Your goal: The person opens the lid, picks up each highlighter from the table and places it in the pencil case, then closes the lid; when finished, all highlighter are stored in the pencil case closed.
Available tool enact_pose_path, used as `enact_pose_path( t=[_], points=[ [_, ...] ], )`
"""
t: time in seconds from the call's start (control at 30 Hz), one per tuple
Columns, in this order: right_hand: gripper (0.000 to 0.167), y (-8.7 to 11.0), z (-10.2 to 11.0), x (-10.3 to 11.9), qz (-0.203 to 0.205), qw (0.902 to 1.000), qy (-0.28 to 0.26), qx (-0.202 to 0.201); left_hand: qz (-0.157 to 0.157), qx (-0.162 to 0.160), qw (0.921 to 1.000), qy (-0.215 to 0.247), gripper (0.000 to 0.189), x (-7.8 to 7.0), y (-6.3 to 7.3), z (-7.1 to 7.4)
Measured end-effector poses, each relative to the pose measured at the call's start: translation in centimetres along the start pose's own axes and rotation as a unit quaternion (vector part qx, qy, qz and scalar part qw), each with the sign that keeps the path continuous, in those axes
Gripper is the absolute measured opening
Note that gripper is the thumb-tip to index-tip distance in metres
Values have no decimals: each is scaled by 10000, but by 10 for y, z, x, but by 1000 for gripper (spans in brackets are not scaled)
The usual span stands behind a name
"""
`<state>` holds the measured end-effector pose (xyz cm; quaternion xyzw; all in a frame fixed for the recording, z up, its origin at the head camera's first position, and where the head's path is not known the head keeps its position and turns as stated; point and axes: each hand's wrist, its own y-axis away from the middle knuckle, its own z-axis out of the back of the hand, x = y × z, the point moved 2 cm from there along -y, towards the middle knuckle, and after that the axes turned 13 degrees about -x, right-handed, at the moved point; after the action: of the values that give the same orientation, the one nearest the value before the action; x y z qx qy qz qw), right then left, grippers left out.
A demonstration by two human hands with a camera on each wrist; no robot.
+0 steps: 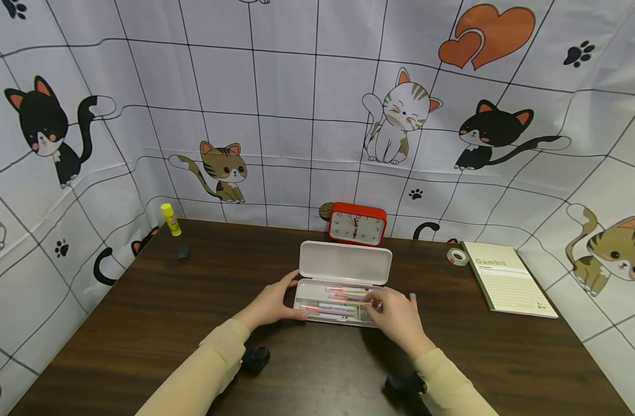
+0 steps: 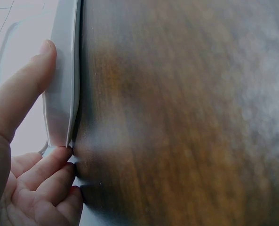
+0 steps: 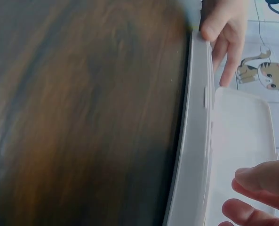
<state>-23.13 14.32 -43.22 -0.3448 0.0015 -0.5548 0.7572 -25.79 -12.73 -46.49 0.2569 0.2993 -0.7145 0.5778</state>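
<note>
A white pencil case [image 1: 346, 263] lies with its lid raised, several pale-coloured pens [image 1: 331, 309] in its tray. My left hand [image 1: 271, 304] grips the left end, thumb along the front wall and fingers round the corner. In the left wrist view, the left thumb [image 2: 33, 77] rests on the case wall [image 2: 64, 94]. Over the tray's right part is my right hand [image 1: 397, 318], fingers bent beside the ends of the upper pens. The right wrist view shows the right fingers [image 3: 264, 183] in front of the lid [image 3: 243, 136]; whether they pinch a pen is hidden.
A red clock [image 1: 357, 224] stands just behind the case. Tape [image 1: 457, 257] and a notepad [image 1: 509, 280] lie at the right. At the far left are a yellow glue stick [image 1: 170, 220] and a small dark block [image 1: 184, 252]. A cat-print sheet [image 1: 283, 133] hangs behind the table.
</note>
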Motion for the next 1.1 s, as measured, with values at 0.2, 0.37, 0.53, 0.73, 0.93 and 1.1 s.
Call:
enact_pose_path(
  t=[0.2,0.37,0.53,0.73,0.93,1.1],
  points=[
    [5,2,7,-10,-136,9995,259,81,-19,-7,10000,24,104,0,0,0],
    [5,5,12,-20,-293,9992,251,126,-37,-21,10000,4,104,0,0,0],
    [8,9,17,-30,-518,9982,276,145,-44,-4,10000,18,104,2,0,-1],
    [7,14,24,-42,-689,9968,366,166,-32,14,10000,40,104,2,0,-1],
    [6,15,33,-51,-760,9963,346,178,-25,18,10000,24,104,2,0,-1],
    [7,16,38,-60,-882,9955,305,191,-51,15,10000,-4,105,2,0,0]
  ],
)
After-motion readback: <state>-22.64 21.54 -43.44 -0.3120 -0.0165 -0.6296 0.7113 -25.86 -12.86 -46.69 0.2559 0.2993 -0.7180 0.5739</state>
